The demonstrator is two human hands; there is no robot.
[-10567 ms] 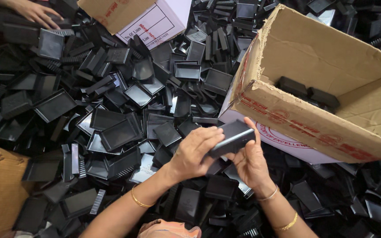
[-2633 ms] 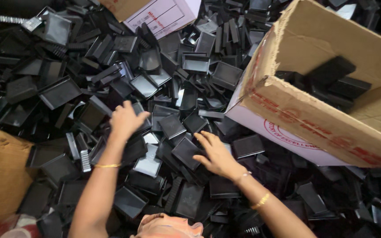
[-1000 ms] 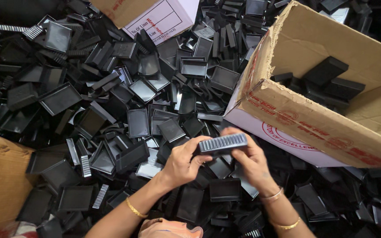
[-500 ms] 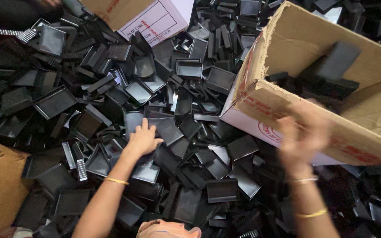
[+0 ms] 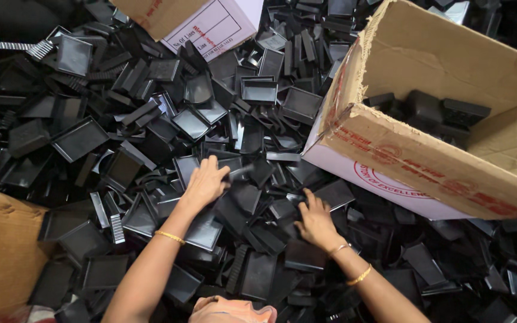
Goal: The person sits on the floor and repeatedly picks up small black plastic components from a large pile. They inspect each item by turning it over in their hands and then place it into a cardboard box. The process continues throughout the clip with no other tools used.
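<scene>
Black plastic trays (image 5: 198, 125) (heaped), left hand (image 5: 206, 182), right hand (image 5: 313, 220) touching

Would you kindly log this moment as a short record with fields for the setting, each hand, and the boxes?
Setting: a deep heap of black plastic trays and small ribbed pieces, seen from above.
Left hand: down on the heap, fingers curled over a black piece; gold bangle on the wrist.
Right hand: spread flat on the trays, nothing lifted; two bangles.
Open cardboard box: at the right, torn rim, some black pieces inside.
Second carton: at the top, with a white label.
Brown cardboard: at the lower left edge.
</scene>
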